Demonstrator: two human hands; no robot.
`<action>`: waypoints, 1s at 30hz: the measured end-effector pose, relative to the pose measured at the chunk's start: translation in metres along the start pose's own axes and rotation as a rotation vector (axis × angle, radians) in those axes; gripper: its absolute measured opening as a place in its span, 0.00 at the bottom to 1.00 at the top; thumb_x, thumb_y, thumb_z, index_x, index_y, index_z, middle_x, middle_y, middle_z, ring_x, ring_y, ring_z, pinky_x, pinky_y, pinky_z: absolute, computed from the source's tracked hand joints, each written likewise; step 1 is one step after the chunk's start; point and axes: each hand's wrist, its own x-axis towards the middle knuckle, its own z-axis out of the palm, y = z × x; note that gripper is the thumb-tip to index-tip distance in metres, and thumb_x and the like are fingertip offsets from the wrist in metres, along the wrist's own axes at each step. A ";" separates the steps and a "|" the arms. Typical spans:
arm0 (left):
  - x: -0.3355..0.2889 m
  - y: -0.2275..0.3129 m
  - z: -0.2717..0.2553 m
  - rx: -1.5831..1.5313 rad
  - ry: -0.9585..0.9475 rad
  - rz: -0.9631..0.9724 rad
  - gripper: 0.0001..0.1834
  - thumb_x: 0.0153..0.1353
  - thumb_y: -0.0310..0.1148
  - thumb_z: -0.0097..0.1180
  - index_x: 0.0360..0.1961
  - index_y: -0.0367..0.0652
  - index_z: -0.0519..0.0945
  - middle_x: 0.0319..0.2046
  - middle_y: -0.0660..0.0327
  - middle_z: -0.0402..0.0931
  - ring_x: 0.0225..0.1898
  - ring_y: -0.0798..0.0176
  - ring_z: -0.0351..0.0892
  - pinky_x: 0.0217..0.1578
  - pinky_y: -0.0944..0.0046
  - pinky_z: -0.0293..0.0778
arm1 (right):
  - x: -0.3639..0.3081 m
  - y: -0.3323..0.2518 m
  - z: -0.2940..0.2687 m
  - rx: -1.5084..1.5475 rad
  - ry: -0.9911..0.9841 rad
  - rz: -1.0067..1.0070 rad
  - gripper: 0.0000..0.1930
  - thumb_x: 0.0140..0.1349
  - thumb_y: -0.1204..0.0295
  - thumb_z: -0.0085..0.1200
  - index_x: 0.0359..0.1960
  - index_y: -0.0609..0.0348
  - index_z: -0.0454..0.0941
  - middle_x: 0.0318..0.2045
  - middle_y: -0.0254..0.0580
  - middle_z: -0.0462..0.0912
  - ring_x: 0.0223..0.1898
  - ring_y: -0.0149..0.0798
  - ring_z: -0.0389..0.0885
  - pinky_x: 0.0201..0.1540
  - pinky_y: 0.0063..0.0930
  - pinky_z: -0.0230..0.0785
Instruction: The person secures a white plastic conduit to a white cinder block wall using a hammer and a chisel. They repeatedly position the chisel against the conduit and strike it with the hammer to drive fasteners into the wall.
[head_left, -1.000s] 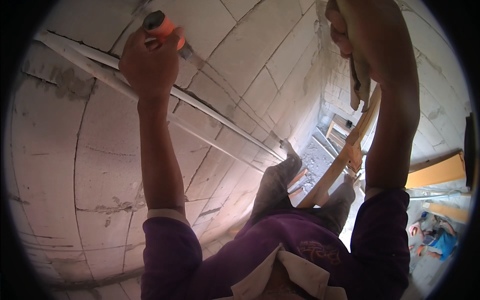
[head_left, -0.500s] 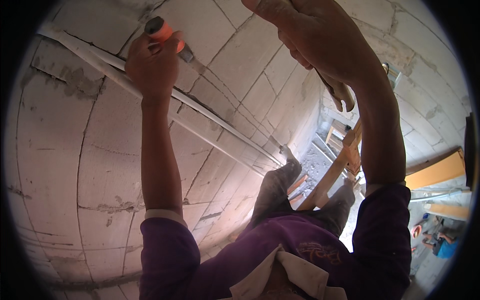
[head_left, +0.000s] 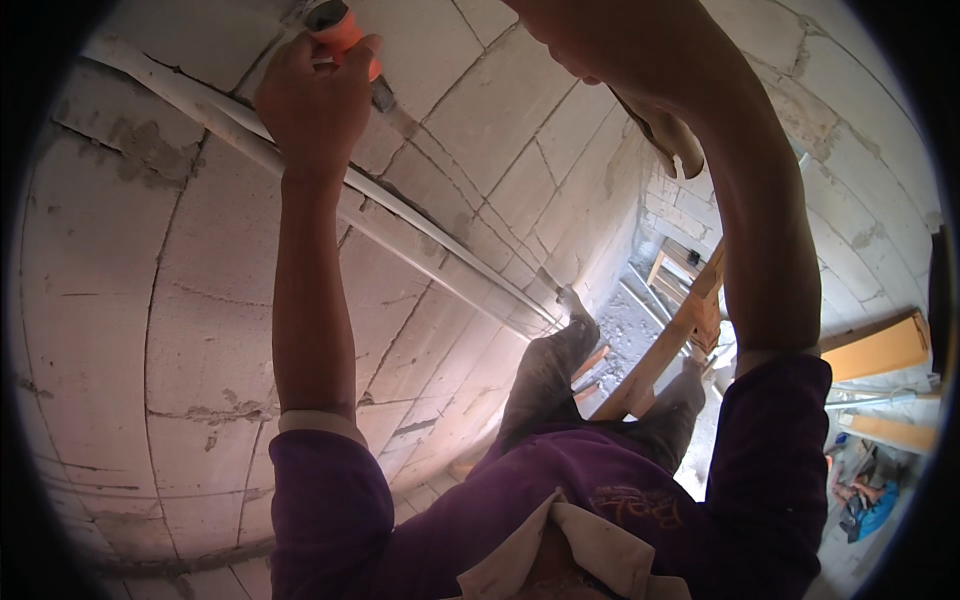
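Note:
Against the pale block wall (head_left: 230, 300), my left hand (head_left: 318, 105) is closed round a chisel (head_left: 345, 38) with an orange guard and dark top. Its flat metal blade points down and right, with the tip at a narrow scored strip in the blocks. My right hand (head_left: 600, 40) is raised at the top edge, partly cut off, its fingers curled. From beneath it sticks a brownish tool with a forked, claw-like end (head_left: 680, 150), apparently a claw hammer; the rest of it is hidden behind the hand and wrist.
Two white pipes (head_left: 440, 240) run slantwise along the wall below my left hand. Wooden beams (head_left: 665, 340) stand between my legs, above a rubble-strewn floor (head_left: 625, 330). At right are a yellowish board (head_left: 880, 348) and a person in blue (head_left: 872, 512).
My right hand has moved up and left, partly out of view, with the forked tool. The left hand and chisel have shifted slightly up and right. The person in blue has changed posture.

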 end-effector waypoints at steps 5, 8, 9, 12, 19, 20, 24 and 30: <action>-0.002 0.005 0.000 -0.034 0.003 -0.034 0.17 0.54 0.42 0.71 0.37 0.39 0.86 0.33 0.57 0.84 0.33 0.60 0.87 0.37 0.60 0.82 | 0.018 -0.005 -0.003 0.146 -0.083 0.140 0.27 0.76 0.51 0.43 0.38 0.70 0.78 0.25 0.51 0.77 0.31 0.42 0.78 0.39 0.42 0.70; -0.003 0.004 -0.003 -0.031 -0.001 -0.058 0.17 0.54 0.42 0.71 0.36 0.39 0.86 0.33 0.57 0.84 0.33 0.60 0.86 0.37 0.59 0.81 | 0.034 0.035 0.023 -0.136 -0.066 -0.032 0.27 0.76 0.52 0.43 0.39 0.71 0.77 0.26 0.51 0.78 0.31 0.43 0.79 0.39 0.42 0.71; -0.004 0.003 -0.003 0.003 0.000 -0.075 0.17 0.54 0.42 0.71 0.35 0.39 0.86 0.32 0.58 0.84 0.33 0.60 0.86 0.37 0.59 0.81 | 0.034 0.037 0.021 -0.175 -0.066 -0.117 0.27 0.76 0.52 0.43 0.40 0.71 0.77 0.26 0.51 0.78 0.32 0.43 0.79 0.39 0.42 0.71; -0.001 0.002 -0.003 0.024 -0.016 -0.090 0.17 0.54 0.43 0.71 0.35 0.38 0.86 0.31 0.59 0.84 0.33 0.61 0.86 0.38 0.59 0.80 | 0.021 0.015 0.007 -0.147 -0.059 -0.195 0.26 0.77 0.53 0.42 0.41 0.70 0.77 0.27 0.51 0.79 0.32 0.45 0.80 0.40 0.42 0.71; 0.001 0.007 -0.009 0.092 -0.044 -0.147 0.18 0.54 0.44 0.70 0.32 0.39 0.85 0.29 0.59 0.83 0.32 0.58 0.85 0.37 0.58 0.78 | 0.027 0.011 0.007 -0.253 -0.132 -0.235 0.25 0.76 0.55 0.43 0.45 0.71 0.79 0.31 0.55 0.81 0.35 0.46 0.80 0.42 0.44 0.71; 0.001 0.008 -0.006 0.084 -0.054 -0.160 0.18 0.54 0.44 0.70 0.32 0.39 0.85 0.29 0.59 0.83 0.32 0.58 0.84 0.37 0.58 0.78 | 0.029 0.003 0.003 -0.222 -0.113 -0.173 0.25 0.76 0.55 0.43 0.46 0.70 0.79 0.32 0.55 0.81 0.36 0.46 0.80 0.42 0.44 0.71; 0.000 0.013 -0.002 0.084 -0.085 -0.235 0.18 0.54 0.45 0.70 0.33 0.39 0.85 0.29 0.59 0.83 0.31 0.58 0.84 0.39 0.58 0.78 | 0.035 0.018 0.009 -0.188 -0.098 -0.172 0.25 0.76 0.54 0.43 0.48 0.70 0.78 0.35 0.58 0.81 0.38 0.48 0.80 0.44 0.44 0.71; -0.001 0.007 0.001 0.069 -0.062 -0.241 0.22 0.53 0.49 0.70 0.38 0.41 0.86 0.33 0.59 0.85 0.37 0.57 0.86 0.43 0.57 0.78 | 0.043 -0.034 0.006 -0.257 -0.078 0.213 0.25 0.77 0.54 0.40 0.44 0.69 0.77 0.36 0.59 0.80 0.41 0.49 0.81 0.46 0.45 0.71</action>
